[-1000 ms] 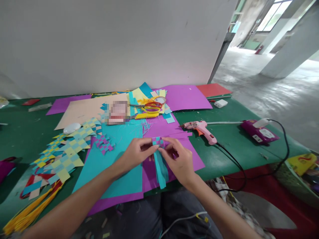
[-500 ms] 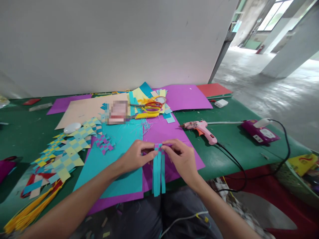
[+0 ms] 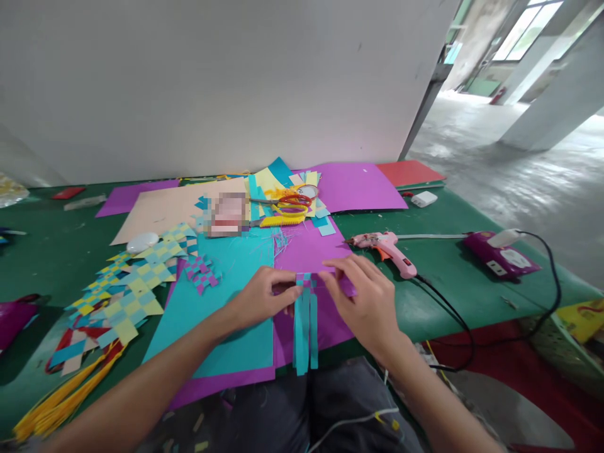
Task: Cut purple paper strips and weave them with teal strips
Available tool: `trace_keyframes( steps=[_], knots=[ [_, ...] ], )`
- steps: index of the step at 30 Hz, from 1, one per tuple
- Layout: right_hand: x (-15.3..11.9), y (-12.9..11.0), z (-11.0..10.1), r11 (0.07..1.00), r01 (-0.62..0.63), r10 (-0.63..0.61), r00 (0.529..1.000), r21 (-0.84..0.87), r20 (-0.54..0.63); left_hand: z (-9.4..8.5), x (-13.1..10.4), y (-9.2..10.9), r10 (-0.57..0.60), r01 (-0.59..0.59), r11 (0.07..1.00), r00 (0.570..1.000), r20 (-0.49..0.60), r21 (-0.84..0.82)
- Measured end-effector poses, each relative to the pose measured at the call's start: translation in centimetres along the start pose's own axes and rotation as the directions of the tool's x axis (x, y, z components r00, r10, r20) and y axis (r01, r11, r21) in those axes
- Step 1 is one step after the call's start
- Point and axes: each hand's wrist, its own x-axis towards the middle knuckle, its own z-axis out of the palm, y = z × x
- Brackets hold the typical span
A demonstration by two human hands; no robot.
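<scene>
Between thumb and fingers my left hand point(image 3: 267, 294) pinches the upper left edge of a small weave of teal and purple paper strips point(image 3: 306, 327), whose teal ends hang down past the table edge. My right hand point(image 3: 361, 296) is just right of the weave, its thumb and fingers apart; purple paper shows behind them. Beneath both hands lie a teal sheet point(image 3: 226, 314) and a purple sheet point(image 3: 287, 346). A small purple and teal woven piece point(image 3: 202, 274) rests on the teal sheet.
Scissors point(image 3: 295, 202) and a yellow-handled cutter point(image 3: 283, 221) lie behind the hands. To the right are a pink glue gun point(image 3: 384, 245), its black cord and a purple power block point(image 3: 495, 255). Woven paper pieces point(image 3: 132, 289) and yellow tassels point(image 3: 61, 402) lie left.
My right hand has moved right, off the weave, and its fingers have spread. My left hand keeps its pinch. The whole view has shifted slightly.
</scene>
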Motion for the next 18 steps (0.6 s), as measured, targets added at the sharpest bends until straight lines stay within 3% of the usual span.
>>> trace_keyframes(
  steps=[2,4,8,13,18],
  knots=[
    [0.9,0.2,-0.3,0.990,0.122,-0.112,0.986,-0.075,0.125,0.0,0.0,0.0,0.021,-0.021,1.000,1.000,0.010,-0.006],
    [1.7,0.4,-0.4,0.988,0.155,-0.148,0.951,-0.005,0.271,-0.1,0.0,0.1,0.023,-0.023,1.000,0.999,0.025,-0.005],
    [3.0,1.3,-0.9,0.985,0.023,-0.097,0.891,0.169,0.443,-0.2,-0.1,0.2,0.018,-0.019,1.000,1.000,0.021,0.013],
    [3.8,2.8,-2.3,0.994,-0.100,0.082,0.950,0.046,0.302,-0.4,-0.1,0.0,0.026,-0.026,0.999,1.000,-0.016,0.024],
    [3.6,3.7,-3.1,0.980,-0.193,0.179,0.962,0.050,0.206,-0.4,-0.1,0.4,0.028,-0.028,1.000,0.998,-0.049,-0.004]
  ],
)
